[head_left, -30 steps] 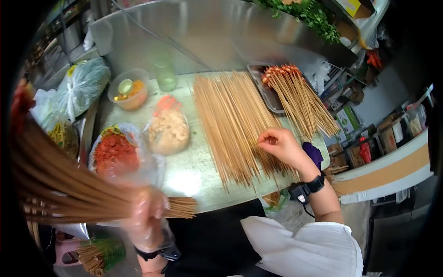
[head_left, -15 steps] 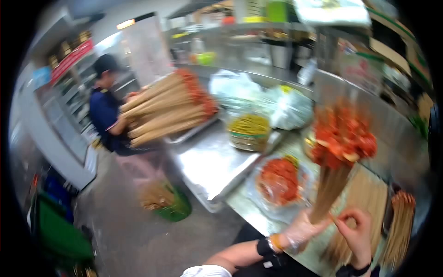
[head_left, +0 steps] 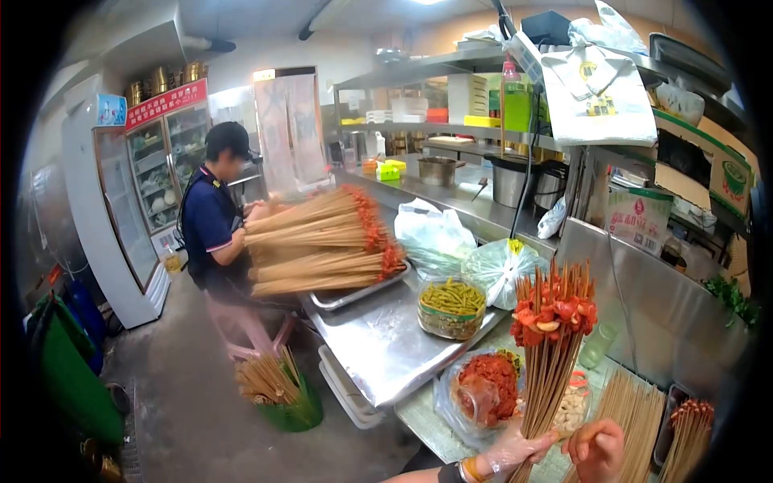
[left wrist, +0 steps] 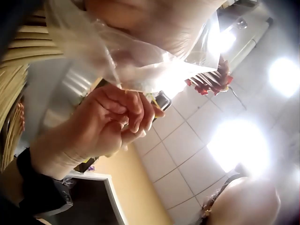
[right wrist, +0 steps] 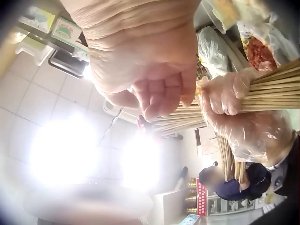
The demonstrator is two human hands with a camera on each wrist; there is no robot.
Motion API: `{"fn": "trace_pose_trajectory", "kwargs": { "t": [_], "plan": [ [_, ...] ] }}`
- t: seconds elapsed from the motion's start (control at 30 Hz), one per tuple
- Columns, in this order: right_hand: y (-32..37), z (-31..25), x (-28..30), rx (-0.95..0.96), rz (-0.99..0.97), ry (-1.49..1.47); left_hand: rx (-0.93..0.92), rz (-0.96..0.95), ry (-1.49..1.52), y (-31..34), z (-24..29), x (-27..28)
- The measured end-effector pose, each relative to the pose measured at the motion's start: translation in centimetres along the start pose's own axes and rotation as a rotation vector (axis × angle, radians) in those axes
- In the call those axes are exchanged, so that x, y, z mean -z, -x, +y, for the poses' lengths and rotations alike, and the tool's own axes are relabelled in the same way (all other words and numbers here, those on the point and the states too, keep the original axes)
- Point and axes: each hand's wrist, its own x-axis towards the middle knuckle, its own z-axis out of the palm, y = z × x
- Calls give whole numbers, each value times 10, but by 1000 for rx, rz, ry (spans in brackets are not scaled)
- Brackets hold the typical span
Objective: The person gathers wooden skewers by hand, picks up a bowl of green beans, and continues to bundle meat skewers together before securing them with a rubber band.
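My left hand (head_left: pixel 519 451), in a clear plastic glove, grips a thick bundle of bamboo skewers (head_left: pixel 551 378) around their sticks. The bundle stands nearly upright, its top loaded with red-coated pieces (head_left: pixel 555 314) and some pale ones. Beside it is my bare right hand (head_left: pixel 596 447), its fingers curled close to the left thumb. A small yellow-orange strip, like a rubber band (right wrist: pixel 198 90), shows between the two hands in the right wrist view, at the right fingertips. The right fingers (left wrist: pixel 136 110) are curled inward in the left wrist view; their grip on the band is partly hidden.
Red-coated food in a bag (head_left: pixel 487 390), pale pieces (head_left: pixel 572 406), bare skewers (head_left: pixel 624 419) and a tray of loaded skewers (head_left: pixel 692 427) lie on the table. Left are a metal table (head_left: pixel 362 342), a green-bean tub (head_left: pixel 451 310), piled skewers (head_left: pixel 314 241) and another person (head_left: pixel 213 201).
The view has swung left and up. The left hand's bundle has gone from lying sideways to nearly upright. My right hand has left the bare skewers and come beside the left hand.
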Motion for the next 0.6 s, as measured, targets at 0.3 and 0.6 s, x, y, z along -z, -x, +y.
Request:
{"fn": "trace_pose_trajectory", "kwargs": {
  "t": [0.3, 0.6],
  "plan": [
    [18, -16, 24, -8, 75, 421, -114, 110, 207, -9, 39, 5],
    [25, 7, 9, 211, 51, 1391, -264, 127, 444, -36, 61, -28]
  ]
}}
